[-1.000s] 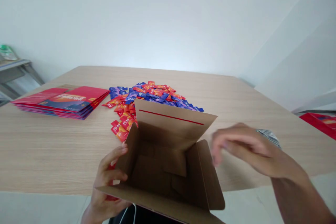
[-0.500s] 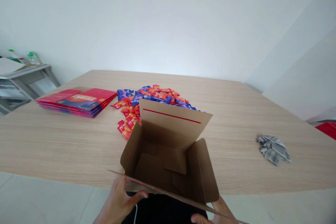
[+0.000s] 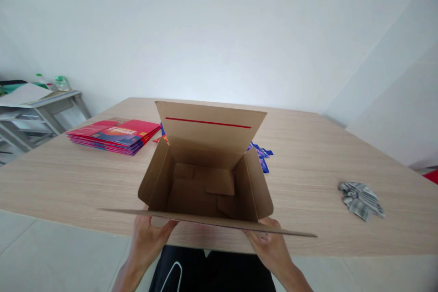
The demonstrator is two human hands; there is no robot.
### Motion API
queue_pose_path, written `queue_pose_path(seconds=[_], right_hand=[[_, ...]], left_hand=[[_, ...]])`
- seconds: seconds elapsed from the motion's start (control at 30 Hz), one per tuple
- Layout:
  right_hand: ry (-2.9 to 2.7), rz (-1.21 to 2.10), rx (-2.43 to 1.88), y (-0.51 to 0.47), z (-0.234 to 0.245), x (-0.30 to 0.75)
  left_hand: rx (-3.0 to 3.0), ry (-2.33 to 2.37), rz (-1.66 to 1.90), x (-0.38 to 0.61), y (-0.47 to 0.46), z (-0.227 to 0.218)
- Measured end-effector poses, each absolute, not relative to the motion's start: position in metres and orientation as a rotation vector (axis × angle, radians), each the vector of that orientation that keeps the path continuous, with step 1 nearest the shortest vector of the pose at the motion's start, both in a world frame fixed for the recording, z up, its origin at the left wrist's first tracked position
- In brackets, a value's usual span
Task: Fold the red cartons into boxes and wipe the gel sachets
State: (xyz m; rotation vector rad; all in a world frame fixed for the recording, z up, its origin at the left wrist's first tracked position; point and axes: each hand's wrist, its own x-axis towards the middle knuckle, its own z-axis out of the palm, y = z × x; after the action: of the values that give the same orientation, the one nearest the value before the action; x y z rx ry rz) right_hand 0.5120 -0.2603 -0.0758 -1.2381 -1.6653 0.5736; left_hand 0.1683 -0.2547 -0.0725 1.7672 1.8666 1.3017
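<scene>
An open cardboard box (image 3: 201, 191) with bare brown insides is in front of me at the near part of the table. Its far flap, marked by a red strip, stands up, the side flaps lean outward, and the near flap points toward me. My left hand (image 3: 150, 235) grips the box's near left corner, under the near flap. At the near right corner my right hand (image 3: 268, 242) grips it too, its fingertips partly hidden by the flap. Behind the box lie blue and red sachets (image 3: 262, 151), mostly hidden by it.
A stack of flat red printed cartons (image 3: 116, 137) lies on the table (image 3: 308, 169) at left. A crumpled striped cloth (image 3: 362, 200) lies at right. Beyond the left edge stands a grey side table (image 3: 51, 109) with bottles. A white wall closes the back.
Both hands have moved the box away from me and a little left, turning it squarer to me. It now covers most of the sachets.
</scene>
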Motion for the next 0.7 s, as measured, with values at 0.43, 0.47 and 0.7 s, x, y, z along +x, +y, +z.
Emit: queue_pose_path(seconds=[0.43,0.47,0.7], right_hand=[[-1.590,0.670,-0.877,-0.033,0.015,0.395],[-1.618,0.644,-0.890,-0.012,0.018,0.382],[-1.651,0.598,-1.016,0.097,0.007,0.309]], left_hand=[[1.996,1.770,1.682,0.098,-0.053,0.061],[2.008,1.799,1.632,0.090,-0.034,0.068],[1.853,1.957,1.451,0.042,0.065,0.064]])
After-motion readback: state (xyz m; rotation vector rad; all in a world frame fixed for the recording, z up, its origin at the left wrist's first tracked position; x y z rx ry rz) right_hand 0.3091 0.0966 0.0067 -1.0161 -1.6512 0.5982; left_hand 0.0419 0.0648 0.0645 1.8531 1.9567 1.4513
